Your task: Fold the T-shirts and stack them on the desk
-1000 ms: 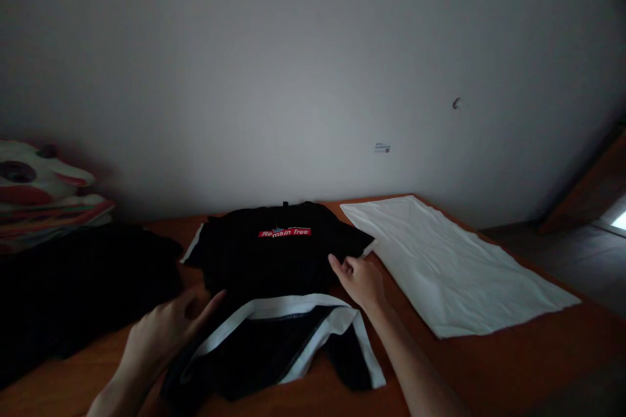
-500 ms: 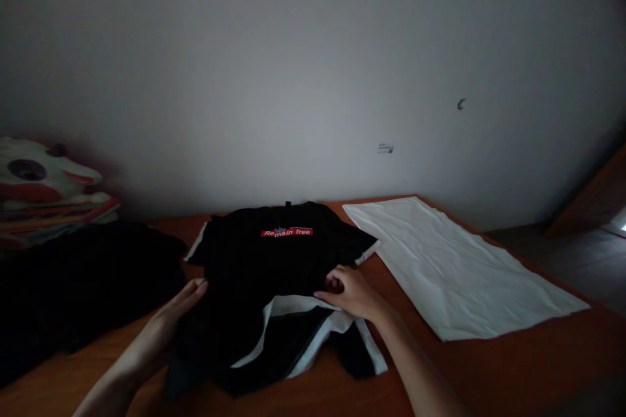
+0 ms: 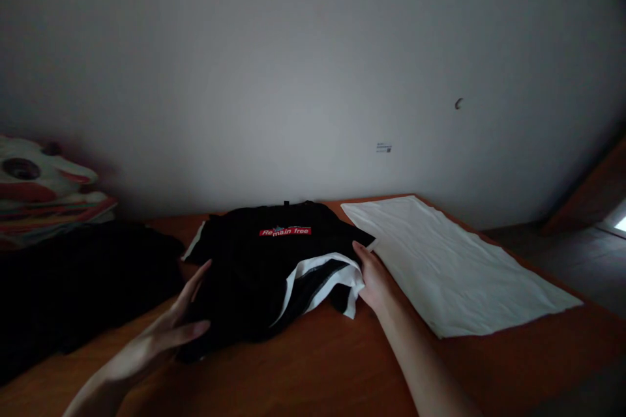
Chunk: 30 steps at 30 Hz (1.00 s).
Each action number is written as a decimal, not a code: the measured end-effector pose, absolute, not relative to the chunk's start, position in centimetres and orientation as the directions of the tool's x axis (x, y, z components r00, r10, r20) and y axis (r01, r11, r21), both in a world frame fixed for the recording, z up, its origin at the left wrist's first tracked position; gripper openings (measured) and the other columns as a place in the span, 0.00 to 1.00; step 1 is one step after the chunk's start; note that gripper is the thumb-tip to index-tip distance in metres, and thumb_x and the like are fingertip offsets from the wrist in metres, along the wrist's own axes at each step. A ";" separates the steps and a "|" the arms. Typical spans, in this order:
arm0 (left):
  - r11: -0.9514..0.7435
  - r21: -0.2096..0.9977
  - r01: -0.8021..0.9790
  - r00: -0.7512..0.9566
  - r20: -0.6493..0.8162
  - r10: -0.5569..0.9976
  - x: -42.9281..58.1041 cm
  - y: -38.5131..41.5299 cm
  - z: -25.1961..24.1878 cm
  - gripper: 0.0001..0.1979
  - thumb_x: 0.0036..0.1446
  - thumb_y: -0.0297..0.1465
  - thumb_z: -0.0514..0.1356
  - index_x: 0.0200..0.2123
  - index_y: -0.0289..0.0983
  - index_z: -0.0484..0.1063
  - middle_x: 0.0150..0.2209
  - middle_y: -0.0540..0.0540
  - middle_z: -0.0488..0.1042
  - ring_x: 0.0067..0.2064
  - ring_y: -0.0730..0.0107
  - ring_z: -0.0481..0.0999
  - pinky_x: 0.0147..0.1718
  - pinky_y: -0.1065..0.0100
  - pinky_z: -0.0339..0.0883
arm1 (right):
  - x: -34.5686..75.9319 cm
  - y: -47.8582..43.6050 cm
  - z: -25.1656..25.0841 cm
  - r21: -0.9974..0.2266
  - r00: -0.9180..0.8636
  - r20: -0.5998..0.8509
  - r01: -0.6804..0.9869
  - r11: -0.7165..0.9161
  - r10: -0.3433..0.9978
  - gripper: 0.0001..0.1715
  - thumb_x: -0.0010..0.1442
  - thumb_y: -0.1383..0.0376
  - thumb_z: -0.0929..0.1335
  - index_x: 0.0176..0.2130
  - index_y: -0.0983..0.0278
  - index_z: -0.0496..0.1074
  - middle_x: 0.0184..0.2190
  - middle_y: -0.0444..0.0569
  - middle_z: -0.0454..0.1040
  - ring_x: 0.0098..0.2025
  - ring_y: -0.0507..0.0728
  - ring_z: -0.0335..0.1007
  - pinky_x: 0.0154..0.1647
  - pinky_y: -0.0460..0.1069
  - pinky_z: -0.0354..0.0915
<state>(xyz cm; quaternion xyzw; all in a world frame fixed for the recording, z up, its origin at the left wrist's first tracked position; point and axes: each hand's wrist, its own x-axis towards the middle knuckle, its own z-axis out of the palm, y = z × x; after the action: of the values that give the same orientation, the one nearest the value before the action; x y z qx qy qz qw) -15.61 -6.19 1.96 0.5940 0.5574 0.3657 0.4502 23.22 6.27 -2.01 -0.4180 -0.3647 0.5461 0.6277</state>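
A black T-shirt (image 3: pixel 244 267) with white trim and a red "Remain free" print lies front up on the wooden surface, its collar towards the wall. At its lower right, my right hand (image 3: pixel 374 281) grips the shirt's edge near the sleeve, with a white-banded part of the hem bunched up and raised there. Some of these fingers are hidden behind the cloth. My left hand (image 3: pixel 169 332) is at the shirt's lower left edge, thumb and fingers spread apart.
To the right a white cloth (image 3: pixel 454 267) is spread flat on the orange-brown wooden top (image 3: pixel 313 371). Dark clothing (image 3: pixel 92 280) lies at the left, with a plush toy (image 3: pixel 44 176) behind it. A pale wall (image 3: pixel 293 78) rises at the back.
My right hand has moved up and away from me, carrying the white-edged hem towards the right sleeve. My left hand's fingers have spread, and the shirt's lower part has shifted away from me.
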 end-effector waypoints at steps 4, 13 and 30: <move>-0.041 0.837 0.546 0.210 -0.089 0.974 -16.3 -6.0 1.6 0.55 0.44 0.42 0.72 0.71 0.50 0.47 0.73 0.45 0.51 0.72 0.43 0.47 0.67 0.41 0.43 | 23.2 6.2 -1.3 -0.834 0.086 -0.098 -0.550 -0.035 0.991 0.25 0.44 0.52 0.77 0.42 0.57 0.76 0.43 0.46 0.81 0.49 0.62 0.75 0.46 0.53 0.70; 0.049 0.999 0.014 -0.279 -0.043 0.959 -14.9 -5.7 3.5 0.40 0.46 0.42 0.71 0.64 0.55 0.65 0.67 0.54 0.66 0.70 0.51 0.57 0.62 0.57 0.63 | 23.8 4.7 -0.7 -0.923 -0.224 -0.159 -0.313 -0.225 0.961 0.35 0.45 0.61 0.77 0.53 0.56 0.73 0.23 0.37 0.74 0.23 0.53 0.68 0.22 0.45 0.56; -0.078 0.668 0.740 -0.214 0.343 0.915 -14.7 -3.2 -1.8 0.30 0.42 0.49 0.69 0.48 0.43 0.77 0.53 0.40 0.75 0.55 0.46 0.75 0.57 0.47 0.69 | 23.6 4.9 -2.2 -0.890 -0.081 0.286 0.346 0.296 0.955 0.36 0.52 0.54 0.74 0.58 0.56 0.67 0.57 0.51 0.73 0.56 0.62 0.72 0.55 0.54 0.67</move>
<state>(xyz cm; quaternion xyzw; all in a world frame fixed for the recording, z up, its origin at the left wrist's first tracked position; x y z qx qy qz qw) -14.66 -3.17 -1.78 0.6172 0.6701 0.3974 0.1100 23.61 4.85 -2.21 -0.4943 -0.6579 0.3282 0.4637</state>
